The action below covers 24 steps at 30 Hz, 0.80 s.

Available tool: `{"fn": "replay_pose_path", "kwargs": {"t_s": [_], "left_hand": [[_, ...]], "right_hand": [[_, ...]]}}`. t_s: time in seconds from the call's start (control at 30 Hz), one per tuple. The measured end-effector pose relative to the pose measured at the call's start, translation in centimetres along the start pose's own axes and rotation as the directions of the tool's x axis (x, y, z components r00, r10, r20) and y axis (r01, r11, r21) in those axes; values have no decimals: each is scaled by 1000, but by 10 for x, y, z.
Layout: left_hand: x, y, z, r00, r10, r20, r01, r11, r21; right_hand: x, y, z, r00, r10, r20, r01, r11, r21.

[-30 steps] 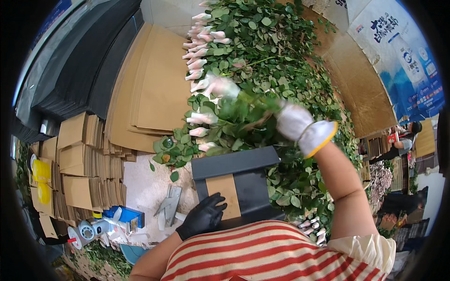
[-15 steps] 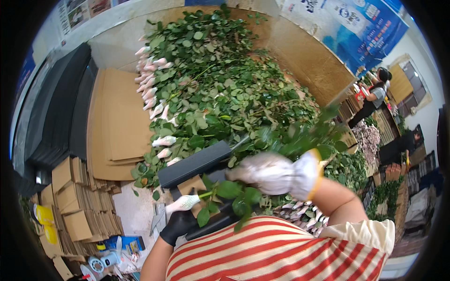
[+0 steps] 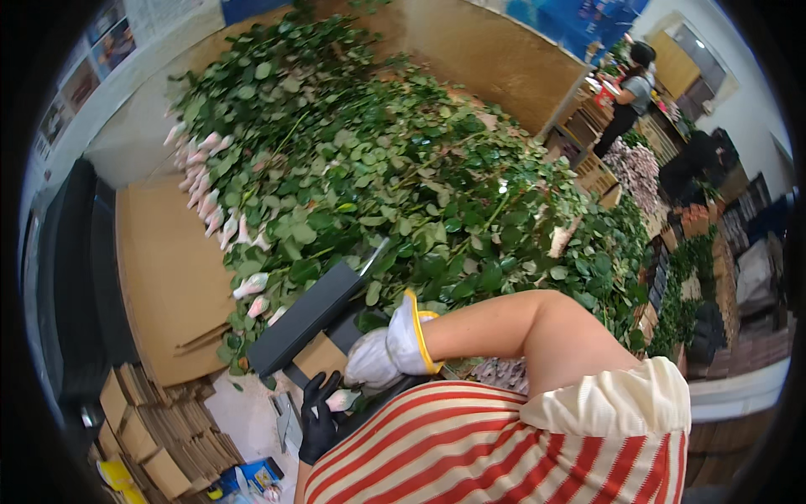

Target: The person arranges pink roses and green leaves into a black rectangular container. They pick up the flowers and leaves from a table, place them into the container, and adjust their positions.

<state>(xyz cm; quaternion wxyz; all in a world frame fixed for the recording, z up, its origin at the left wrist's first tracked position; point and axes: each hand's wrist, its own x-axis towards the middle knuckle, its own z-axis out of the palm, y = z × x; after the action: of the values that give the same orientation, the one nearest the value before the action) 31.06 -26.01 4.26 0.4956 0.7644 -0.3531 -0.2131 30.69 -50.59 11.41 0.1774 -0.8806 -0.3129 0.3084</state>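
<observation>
A rose bud [image 3: 341, 401] in a pale sleeve lies right beside my left hand [image 3: 317, 417], which wears a black glove. That hand's fingers stretch apart toward a brown cardboard piece [image 3: 320, 358], and the bud touches its edge. My right hand [image 3: 369, 356], in a greyish-white glove with a yellow cuff, is closed just above the bud, round the rose's stem; its fingertips are mostly hidden. Both hands are over a black holder, whose long dark slab [image 3: 306, 317] slopes beside the cardboard. The rose's leaves are covered by my right glove and arm.
A big heap of leafy roses [image 3: 403, 168] spreads ahead, sleeved buds [image 3: 199, 181] along its left side. Flat cardboard sheets [image 3: 172, 286] and stacked cardboard pieces [image 3: 159, 428] stand left. A metal-edged tool [image 3: 288, 424] lies by my left hand. A person [image 3: 628, 97] stands far right.
My right hand has come left and down from over the heap to the rose beside my left hand. The rose's leaves, visible before, are now covered. The view has shifted right.
</observation>
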Motion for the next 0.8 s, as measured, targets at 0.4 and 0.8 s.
{"fn": "replay_pose_path", "kwargs": {"t_s": [0.4,0.8], "left_hand": [[21,-8,-47,955,8,298,94,941,-327],[3,-1,-13,979,95,181,-104,994,41]], "right_hand": [[-39,-13,-67,994,-106,-37,110,986,127],[-72,0,-76,959,265,-99,-270,962,-47]]}}
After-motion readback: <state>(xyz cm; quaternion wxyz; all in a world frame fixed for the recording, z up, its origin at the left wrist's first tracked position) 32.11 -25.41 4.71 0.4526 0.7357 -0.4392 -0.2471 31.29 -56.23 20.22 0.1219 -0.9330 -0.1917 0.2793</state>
